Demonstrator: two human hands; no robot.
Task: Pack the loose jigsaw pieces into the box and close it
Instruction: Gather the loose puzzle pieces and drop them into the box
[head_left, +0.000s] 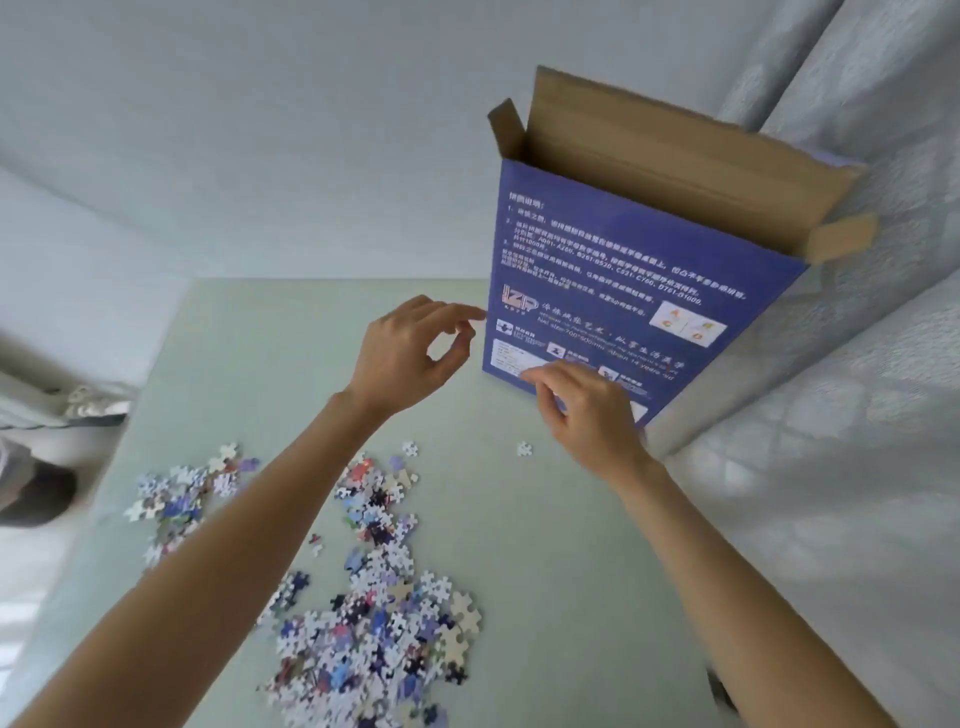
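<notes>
On bench (545, 545): box (613, 291) upright, flaps open; right grip (582, 410) curled against its base, contents unclear; left grip (410, 353) loosely curled, empty, beside it; jigsaw pieces (374, 613) nearer.

Pale green desk (571, 545), matte top, far edge meeting plain white wall (260, 130). Wall evenly lit, soft daylight, faint shading toward upper left. Along desk's right edge, light grey curtain (857, 415) with woven pattern, hanging in broad folds from top right corner down past desk's near right corner. Beyond desk's left edge, blurred white furniture or bedding (62, 405), dark rounded shape (36, 493) below it; too blurred to identify.
</notes>
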